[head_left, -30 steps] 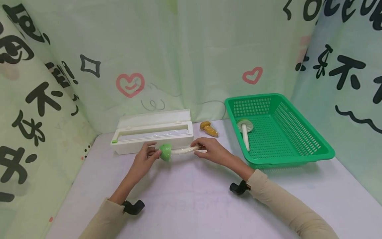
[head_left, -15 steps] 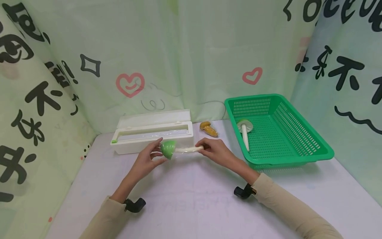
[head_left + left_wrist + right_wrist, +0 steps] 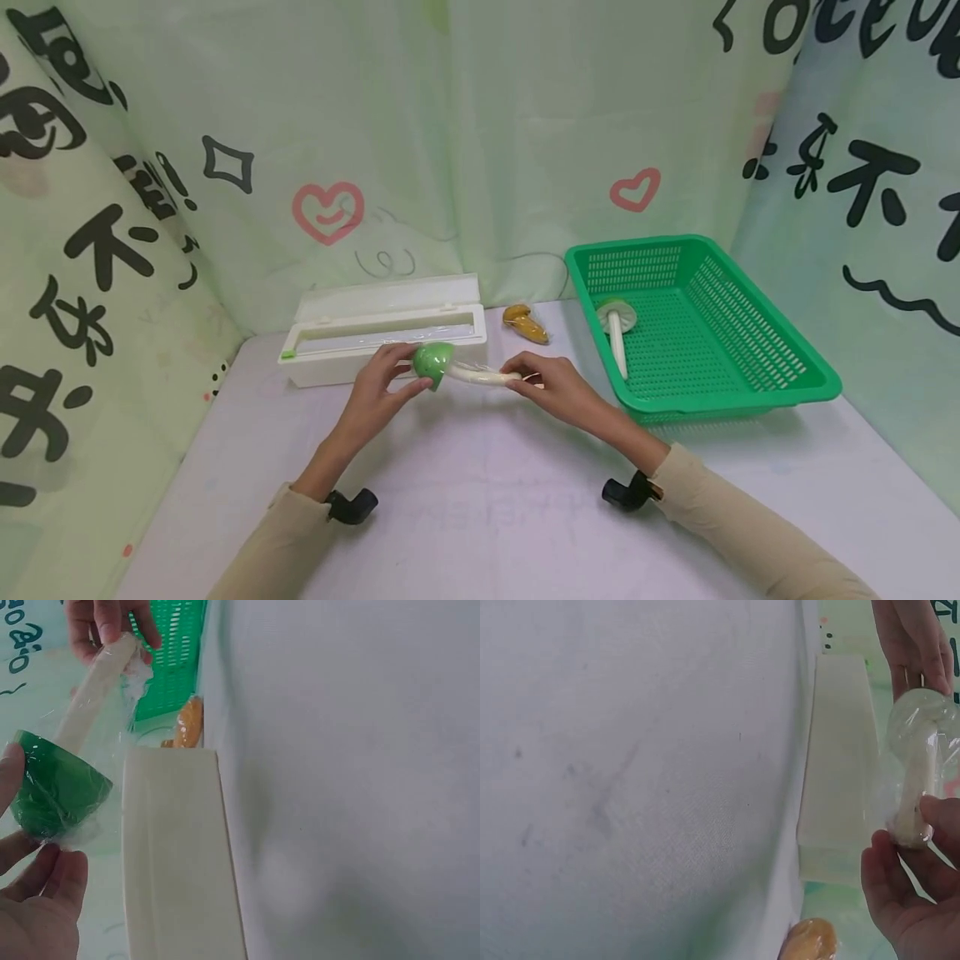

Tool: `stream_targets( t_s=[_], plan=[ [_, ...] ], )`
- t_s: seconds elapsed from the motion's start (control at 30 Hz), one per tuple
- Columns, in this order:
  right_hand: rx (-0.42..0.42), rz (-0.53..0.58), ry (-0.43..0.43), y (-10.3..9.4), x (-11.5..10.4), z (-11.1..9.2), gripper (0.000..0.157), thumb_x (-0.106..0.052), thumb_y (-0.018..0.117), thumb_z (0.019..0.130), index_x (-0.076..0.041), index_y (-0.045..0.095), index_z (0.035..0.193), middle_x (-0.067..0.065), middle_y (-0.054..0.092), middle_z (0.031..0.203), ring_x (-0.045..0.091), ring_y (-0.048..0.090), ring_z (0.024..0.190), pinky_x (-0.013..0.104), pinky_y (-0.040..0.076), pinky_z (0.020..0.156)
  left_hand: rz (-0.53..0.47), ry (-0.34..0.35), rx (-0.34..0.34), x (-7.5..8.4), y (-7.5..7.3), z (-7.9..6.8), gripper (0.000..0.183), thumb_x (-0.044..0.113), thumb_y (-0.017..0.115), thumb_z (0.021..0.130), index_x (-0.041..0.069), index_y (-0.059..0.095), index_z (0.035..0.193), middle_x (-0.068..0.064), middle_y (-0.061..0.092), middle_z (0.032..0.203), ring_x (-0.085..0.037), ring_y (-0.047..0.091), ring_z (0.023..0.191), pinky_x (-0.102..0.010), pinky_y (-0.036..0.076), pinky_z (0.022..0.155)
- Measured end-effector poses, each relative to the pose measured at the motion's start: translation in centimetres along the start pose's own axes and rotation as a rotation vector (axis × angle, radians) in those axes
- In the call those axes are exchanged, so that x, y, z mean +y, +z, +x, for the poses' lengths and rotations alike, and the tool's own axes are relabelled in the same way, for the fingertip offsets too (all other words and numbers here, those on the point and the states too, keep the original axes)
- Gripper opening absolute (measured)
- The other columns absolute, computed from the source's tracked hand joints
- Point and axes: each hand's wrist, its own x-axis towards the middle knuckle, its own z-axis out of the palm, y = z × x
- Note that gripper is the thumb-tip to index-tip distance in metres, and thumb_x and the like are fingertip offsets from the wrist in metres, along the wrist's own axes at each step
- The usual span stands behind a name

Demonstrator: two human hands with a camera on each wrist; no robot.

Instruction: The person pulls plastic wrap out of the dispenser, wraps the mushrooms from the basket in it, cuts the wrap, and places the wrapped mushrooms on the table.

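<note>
Fingers partly curled: left hand round green mushroom cap, right hand pinching stem.

Place: small curtained booth, wider setting unclear
Curtains: pale green, printed, on three sides
Surface: white, against curtains

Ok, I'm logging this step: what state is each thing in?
Green-capped mushroom: wrapped, held by left hand and right hand
White box: lid open
Brown item: wrapped, lying down
Green basket: upright, holding one mushroom
Basket mushroom: inside, wrapping unclear
</note>
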Motion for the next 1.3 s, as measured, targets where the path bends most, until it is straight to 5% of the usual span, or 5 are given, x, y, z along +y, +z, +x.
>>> stream_targets(
  t_s=[0.27,0.67,0.97,1.17,1.3],
  plan=[
    [-0.001,-0.030,0.004,-0.2,0.4,-1.4,0.017,-0.006,0.066,0.099,-0.002,0.066,0.115,0.009,0.073,0.107,0.023,0.070,0.098,0.031,0.060,0.084,0.019,0.133,-0.047,0.2,1.2,1.1,0.065,0.009,0.082,0.084,0.002,0.055,0.143,-0.016,0.061,0.127,-0.031,0.064,0.116,-0.041,0.054,0.098],
    [-0.025,-0.190,0.043,-0.1,1.6,-5.4,0.012,-0.001,0.063,0.098,-0.003,0.061,0.110,0.008,0.072,0.103,0.021,0.069,0.092,0.035,0.057,0.078,0.198,0.276,-0.254,1.2,4.1,2.7,0.060,0.020,0.080,0.089,0.002,0.057,0.142,-0.013,0.054,0.138,-0.029,0.060,0.123,-0.038,0.054,0.100],
    [0.002,-0.205,0.154,-0.6,1.0,-6.1,0.013,-0.001,0.065,0.096,-0.002,0.057,0.106,0.009,0.066,0.098,0.016,0.060,0.082,0.032,0.053,0.071,0.346,0.374,-0.480,2.7,5.6,7.2,0.059,0.013,0.076,0.093,0.003,0.051,0.145,-0.013,0.051,0.142,-0.026,0.055,0.128,-0.035,0.049,0.106],
    [0.070,-0.182,0.203,-0.8,1.0,-5.6,0.014,0.002,0.064,0.097,0.003,0.054,0.106,0.012,0.062,0.095,0.017,0.055,0.078,0.029,0.048,0.064,0.414,0.492,-0.551,3.8,6.1,10.7,0.054,0.007,0.076,0.092,0.002,0.056,0.142,-0.014,0.053,0.142,-0.028,0.054,0.131,-0.031,0.046,0.108],
    [0.124,-0.214,0.194,-0.9,1.2,-4.8,0.015,0.004,0.065,0.095,0.005,0.054,0.106,0.015,0.063,0.094,0.021,0.056,0.079,0.031,0.047,0.064,0.459,0.504,-0.600,4.6,6.2,13.1,0.051,0.002,0.076,0.089,0.001,0.060,0.137,-0.012,0.058,0.140,-0.027,0.053,0.132,-0.030,0.043,0.111]
  ],
)
